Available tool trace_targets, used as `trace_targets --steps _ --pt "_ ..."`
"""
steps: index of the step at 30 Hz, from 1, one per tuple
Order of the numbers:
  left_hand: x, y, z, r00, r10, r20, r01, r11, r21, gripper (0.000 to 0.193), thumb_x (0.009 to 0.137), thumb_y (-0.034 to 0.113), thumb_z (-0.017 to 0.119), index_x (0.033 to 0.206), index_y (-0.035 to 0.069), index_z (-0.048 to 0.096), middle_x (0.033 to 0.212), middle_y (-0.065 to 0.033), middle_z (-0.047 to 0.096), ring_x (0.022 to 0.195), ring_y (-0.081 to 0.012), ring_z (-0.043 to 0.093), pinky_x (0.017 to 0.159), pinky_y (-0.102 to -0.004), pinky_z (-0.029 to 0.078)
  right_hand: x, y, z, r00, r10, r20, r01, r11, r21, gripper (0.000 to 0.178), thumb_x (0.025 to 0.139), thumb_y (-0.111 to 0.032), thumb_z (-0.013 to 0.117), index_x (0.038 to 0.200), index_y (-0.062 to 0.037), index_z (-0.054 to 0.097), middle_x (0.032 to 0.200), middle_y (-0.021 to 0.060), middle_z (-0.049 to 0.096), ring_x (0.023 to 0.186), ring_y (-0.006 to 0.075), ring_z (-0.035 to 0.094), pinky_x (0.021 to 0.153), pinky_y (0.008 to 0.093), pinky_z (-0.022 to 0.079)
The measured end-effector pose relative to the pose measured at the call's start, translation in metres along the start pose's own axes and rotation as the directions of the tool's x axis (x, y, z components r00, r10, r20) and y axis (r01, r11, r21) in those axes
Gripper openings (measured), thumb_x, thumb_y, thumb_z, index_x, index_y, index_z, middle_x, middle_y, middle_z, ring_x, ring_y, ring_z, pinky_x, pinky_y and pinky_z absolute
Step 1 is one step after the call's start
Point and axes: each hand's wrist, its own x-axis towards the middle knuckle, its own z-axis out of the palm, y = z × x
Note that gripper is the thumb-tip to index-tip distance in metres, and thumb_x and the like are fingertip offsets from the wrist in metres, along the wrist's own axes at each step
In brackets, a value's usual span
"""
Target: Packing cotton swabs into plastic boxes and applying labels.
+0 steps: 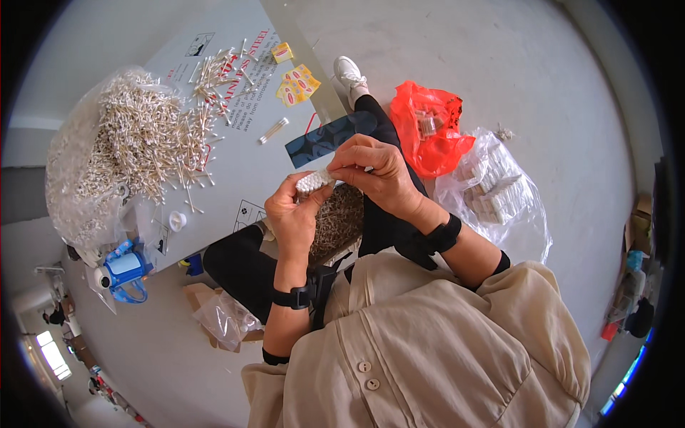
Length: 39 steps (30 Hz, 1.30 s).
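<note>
A seated person is gripping a tight bundle of cotton swabs (315, 181) between both hands above the lap, the sticks' long axis running roughly from the person's lower left up toward the right, white cotton tips bunched at the end facing the camera. The left hand (294, 214) is curling closed around the bundle from below, fingers wrapped about the sticks; the right hand (374, 171) is closing over the bundle's far end from above, fingertips pinching it. Both wrists are wearing black straps.

Directly under the bundle, a loose mass of thin pale sticks (335, 221) is lying across the black-trousered lap. Left of the bundle, a grey counter (242, 164) is carrying a large heap of loose swabs (143, 135), slender and straw-like with fluffy white ends, spilling out of a crinkled clear plastic bag (64, 185). Beyond the bundle, small yellow packets (297, 84) are lying on the counter, and a dark glossy strip (328, 135) is resting just above the hands. Right of the bundle, a crumpled red plastic bag (428, 135) is sitting on the floor, and beside it a clear bag of small white packs (496, 189). Lower left of the bundle, a blue tape dispenser (123, 271) is hanging at the counter's edge
</note>
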Motion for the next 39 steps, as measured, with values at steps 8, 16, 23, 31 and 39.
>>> trace_targets --steps 8,16,23,31,39 --pt "-0.006 0.008 -0.001 0.998 0.031 0.049 -0.031 0.999 -0.011 0.024 0.076 0.0 0.079 0.097 0.0 0.069 0.084 0.0008 0.068 0.075 -0.0046 0.058 0.07 -0.0214 0.049 -0.005 -0.004 0.006 0.981 0.191 0.037 -0.189 0.981 -0.033 0.007 0.088 0.001 0.062 0.085 0.0 0.055 0.087 0.0047 0.056 0.079 0.0165 0.054 0.071 0.0277 0.045" --pt "-0.007 0.016 0.005 0.998 -0.001 0.061 -0.001 1.0 0.022 0.019 0.077 -0.003 0.076 0.093 0.0 0.069 0.081 0.0026 0.066 0.074 -0.0045 0.058 0.068 -0.0215 0.049 -0.004 -0.012 0.005 0.999 -0.012 0.047 0.015 0.998 -0.06 0.012 0.083 -0.005 0.072 0.094 -0.0061 0.066 0.098 0.003 0.056 0.09 0.0141 0.053 0.076 0.0276 0.044" --pt "-0.011 0.012 0.003 0.991 0.108 0.077 -0.124 0.961 0.248 0.014 0.077 -0.003 0.072 0.089 0.0 0.066 0.076 0.0021 0.064 0.071 -0.004 0.055 0.066 -0.0231 0.047 -0.001 -0.017 0.012 0.964 -0.214 0.155 0.242 0.952 -0.19 0.013 0.081 -0.006 0.073 0.093 -0.0063 0.068 0.096 0.0048 0.057 0.091 0.0184 0.055 0.079 0.0307 0.046" --pt "-0.015 0.017 0.002 0.995 -0.049 0.088 0.053 0.998 -0.033 0.017 0.077 0.001 0.078 0.09 0.001 0.067 0.076 0.0035 0.064 0.071 -0.0037 0.055 0.066 -0.0216 0.048 -0.012 -0.025 0.002 0.999 -0.019 0.036 0.021 0.998 -0.065 0.011 0.082 -0.004 0.072 0.09 -0.0027 0.065 0.093 0.0049 0.059 0.087 0.016 0.056 0.076 0.0291 0.046" --pt "-0.019 0.017 0.002 0.983 -0.07 0.168 0.076 0.996 -0.034 0.019 0.078 0.003 0.079 0.093 -0.001 0.067 0.079 0.0022 0.065 0.071 -0.0032 0.055 0.065 -0.02 0.047 -0.028 -0.012 -0.012 0.993 0.094 0.065 -0.089 0.993 -0.074 0.004 0.085 0.0 0.066 0.087 0.0009 0.062 0.08 0.0073 0.059 0.076 0.0186 0.058 0.069 0.0287 0.047"
